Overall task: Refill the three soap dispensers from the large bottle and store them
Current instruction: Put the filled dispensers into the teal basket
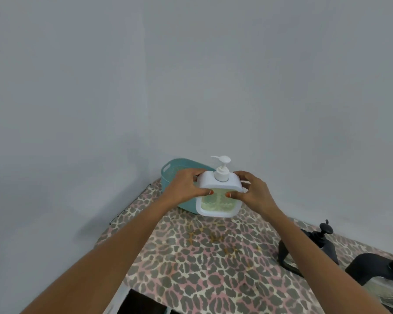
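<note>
Dispenser (218, 193) gripped between left hand (184, 186) and right hand (254, 193).

Both arms outstretched, left hand (186, 185), right hand (253, 191) gripping

You're holding a white square soap dispenser (218, 193) with pale green liquid and a white pump, upright between both hands, in front of the teal basket (170, 171); two black dispensers (313, 248) are standing at right
</note>
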{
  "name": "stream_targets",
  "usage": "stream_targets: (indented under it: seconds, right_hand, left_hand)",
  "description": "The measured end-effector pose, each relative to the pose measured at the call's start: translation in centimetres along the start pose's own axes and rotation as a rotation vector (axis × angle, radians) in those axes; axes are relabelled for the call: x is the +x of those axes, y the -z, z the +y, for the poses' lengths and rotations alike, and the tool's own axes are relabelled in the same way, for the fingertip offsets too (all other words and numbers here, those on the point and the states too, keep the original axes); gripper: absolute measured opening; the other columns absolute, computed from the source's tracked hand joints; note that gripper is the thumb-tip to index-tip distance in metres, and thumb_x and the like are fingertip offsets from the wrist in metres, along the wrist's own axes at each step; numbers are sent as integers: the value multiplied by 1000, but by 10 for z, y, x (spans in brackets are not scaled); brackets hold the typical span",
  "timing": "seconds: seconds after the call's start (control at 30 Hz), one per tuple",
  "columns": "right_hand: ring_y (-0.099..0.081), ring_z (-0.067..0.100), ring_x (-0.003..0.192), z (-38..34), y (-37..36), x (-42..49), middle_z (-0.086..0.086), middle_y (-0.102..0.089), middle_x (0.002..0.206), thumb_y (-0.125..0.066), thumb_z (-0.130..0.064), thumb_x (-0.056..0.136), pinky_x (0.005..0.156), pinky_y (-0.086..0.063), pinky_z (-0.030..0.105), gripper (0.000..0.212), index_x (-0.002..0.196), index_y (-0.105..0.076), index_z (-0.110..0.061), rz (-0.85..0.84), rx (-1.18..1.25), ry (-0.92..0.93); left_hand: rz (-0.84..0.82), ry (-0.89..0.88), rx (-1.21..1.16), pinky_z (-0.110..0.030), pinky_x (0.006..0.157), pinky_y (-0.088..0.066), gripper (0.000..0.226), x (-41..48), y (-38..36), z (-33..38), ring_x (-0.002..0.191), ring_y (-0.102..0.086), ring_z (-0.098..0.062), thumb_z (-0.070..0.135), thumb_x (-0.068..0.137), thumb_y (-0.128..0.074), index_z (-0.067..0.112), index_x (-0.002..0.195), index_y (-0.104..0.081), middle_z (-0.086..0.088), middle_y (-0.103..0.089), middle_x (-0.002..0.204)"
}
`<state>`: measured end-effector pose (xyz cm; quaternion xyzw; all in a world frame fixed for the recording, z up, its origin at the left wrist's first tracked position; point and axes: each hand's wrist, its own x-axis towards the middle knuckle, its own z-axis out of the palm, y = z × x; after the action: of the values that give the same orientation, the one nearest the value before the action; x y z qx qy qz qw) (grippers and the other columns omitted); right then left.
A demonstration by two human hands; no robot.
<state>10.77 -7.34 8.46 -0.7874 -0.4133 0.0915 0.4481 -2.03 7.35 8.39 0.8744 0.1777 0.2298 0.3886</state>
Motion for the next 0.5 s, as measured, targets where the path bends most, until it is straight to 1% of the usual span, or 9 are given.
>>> stream_targets:
  seconds: [0.07, 0.13, 0.23, 0.3, 0.4, 0.5]
  right_hand:
    - [-53, 13, 99, -6, 0, 16, 5, -59, 120, -79, -10, 68, 86, -41, 19, 59, 121, -53, -10, -32, -13, 32]
    - [-53, 14, 101, -11, -2, 32, 5, -58, 121, -78, -9, 69, 85, -40, 18, 59, 122, -53, -9, -72, -23, 59]
    - [-55, 23, 110, -13, -7, 58, 8, -56, 123, -77, -7, 71, 86, -41, 21, 59, 124, -51, -7, -140, -7, 93]
    - [-54, 25, 113, -15, -13, 77, 10, -54, 126, -75, -5, 71, 87, -41, 22, 61, 126, -49, -6, -183, -14, 106]
    - [-52, 26, 117, -17, -26, 106, 12, -52, 130, -75, -4, 72, 94, -42, 25, 63, 128, -47, -5, -224, -71, 129]
    - [-49, 28, 121, -13, -44, 131, 15, -50, 132, -73, -1, 72, 99, -39, 28, 64, 130, -45, -3, -272, -154, 159]
  left_hand:
    - [26, 4, 4, -9, 76, -38, 54, 6, 11, 0, 103, -58, -12, 14, 69, -78, 10, 120, -58, -6, -64, 118]
    - [47, 5, 1, -13, 79, -40, 52, 13, 20, -3, 101, -58, -12, 14, 68, -79, 10, 117, -60, -6, -64, 117]
    - [84, 21, 2, -19, 82, -43, 52, 26, 31, -10, 96, -57, -9, 16, 66, -80, 11, 114, -62, -6, -64, 116]
    - [121, 38, 7, -22, 85, -45, 53, 34, 36, -18, 98, -58, -13, 18, 66, -81, 12, 115, -62, -7, -64, 117]
    - [183, 71, 6, -29, 88, -47, 53, 46, 40, -31, 103, -60, -20, 20, 66, -81, 10, 114, -62, -9, -65, 116]
    - [255, 112, 23, -25, 82, -45, 53, 56, 37, -44, 94, -57, -15, 20, 65, -81, 9, 114, -62, -9, -65, 115]
